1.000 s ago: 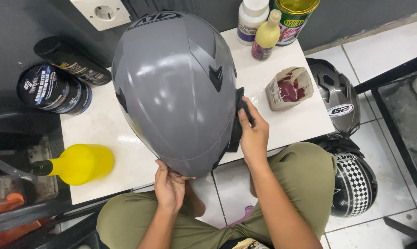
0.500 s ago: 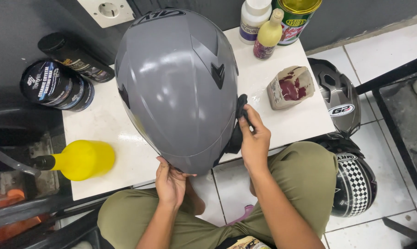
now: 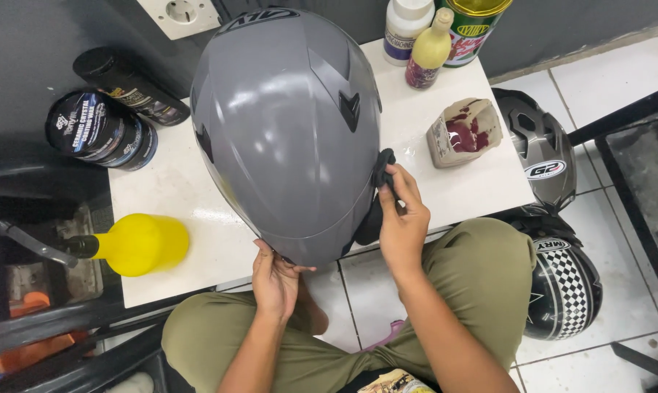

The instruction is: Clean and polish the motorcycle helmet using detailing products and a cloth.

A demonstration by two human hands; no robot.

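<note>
A large grey helmet (image 3: 289, 131) is held over the near edge of a white table (image 3: 176, 196), its lower rim gripped from beneath by the curled fingers of the left hand (image 3: 274, 280). A small black cloth (image 3: 382, 169) is pinched between the closed fingertips of the right hand (image 3: 400, 218) and pressed against the helmet's right side, just above that hand's knuckles. A yellow spray bottle (image 3: 136, 244) is seen lying on the table to the left, a stained sponge (image 3: 463, 131) to the right, and two more helmets (image 3: 554, 218) on the tiled floor beside the right knee.
</note>
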